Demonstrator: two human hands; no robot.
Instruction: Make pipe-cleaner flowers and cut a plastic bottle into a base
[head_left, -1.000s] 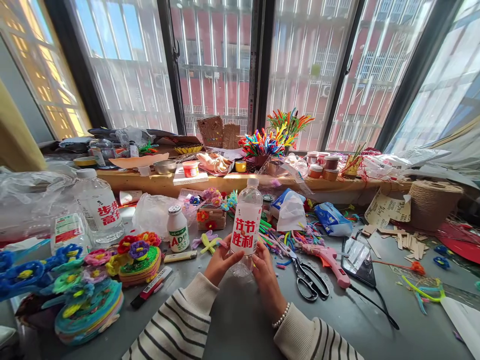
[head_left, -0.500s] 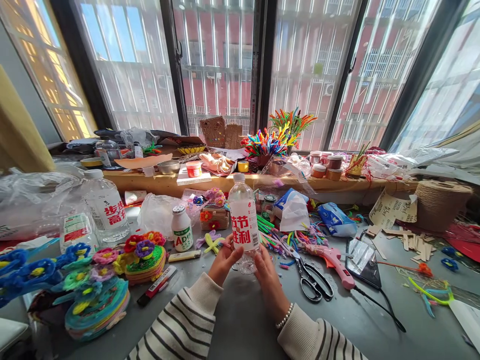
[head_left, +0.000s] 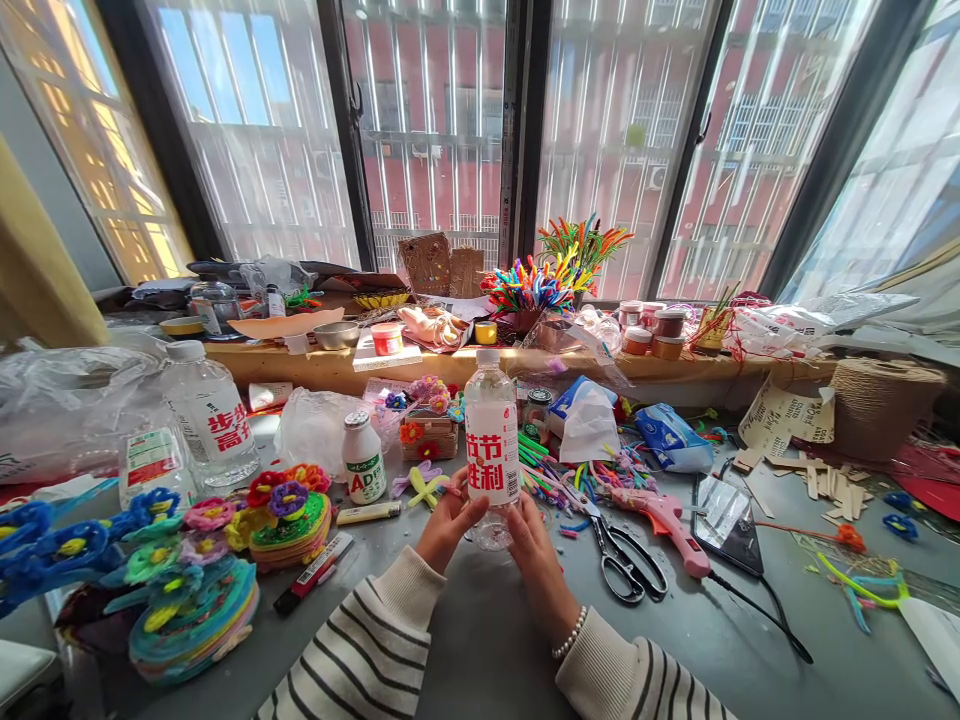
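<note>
A clear plastic water bottle (head_left: 491, 440) with a white cap and red lettering on its label stands nearly upright between my two hands. My left hand (head_left: 452, 522) is closed on its lower left side, the thumb in front. On the other side my right hand (head_left: 536, 555) grips the bottle's lower right, its fingers partly hidden behind it. To the right lie black-handled scissors (head_left: 626, 560) and a pink glue gun (head_left: 667, 525). A small white milk-drink bottle (head_left: 363, 458) and a yellow lighter (head_left: 369, 513) are left of my left hand.
Fuzzy-flower crafts (head_left: 195, 600) crowd the left beside a second water bottle (head_left: 210, 415). A phone (head_left: 727, 525), wooden sticks (head_left: 825, 485) and a twine spool (head_left: 881, 410) occupy the right. Paint jars and bundled pipe cleaners (head_left: 532, 290) line the window ledge (head_left: 300, 368).
The water bottle has shifted slightly to the right and stands straighter, its cap moving right. Both hands keep their hold in nearly the same place.
</note>
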